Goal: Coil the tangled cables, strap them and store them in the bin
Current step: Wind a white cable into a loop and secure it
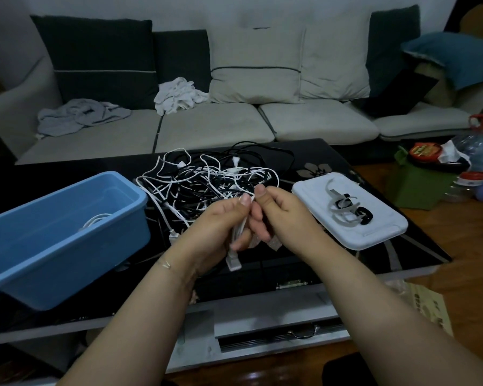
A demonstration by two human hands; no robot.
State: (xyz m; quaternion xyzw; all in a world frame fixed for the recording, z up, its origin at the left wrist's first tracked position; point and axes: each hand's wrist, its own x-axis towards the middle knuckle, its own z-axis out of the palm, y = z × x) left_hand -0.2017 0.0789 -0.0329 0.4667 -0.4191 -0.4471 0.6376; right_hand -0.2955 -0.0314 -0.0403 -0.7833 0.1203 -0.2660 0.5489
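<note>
A tangle of white and black cables [209, 179] lies on the black glass table [332, 263] behind my hands. My left hand [215, 229] grips a folded white cable bundle [239, 232], and its plug [233, 261] hangs below the hand. My right hand [279, 215] pinches the top of the same bundle, with a pale strap end [275, 243] showing under its fingers. The blue bin [56, 229] stands at the left with a coiled white cable [96, 220] inside. A white tray [374, 232] at the right holds several grey and black straps [346, 208].
A sofa [207, 126] with cushions and crumpled cloths runs behind the table. Right of the table stand a green box [416, 188] and plastic bottles [480, 146] on the wooden floor. A drawer front [276, 330] shows under the table's near edge.
</note>
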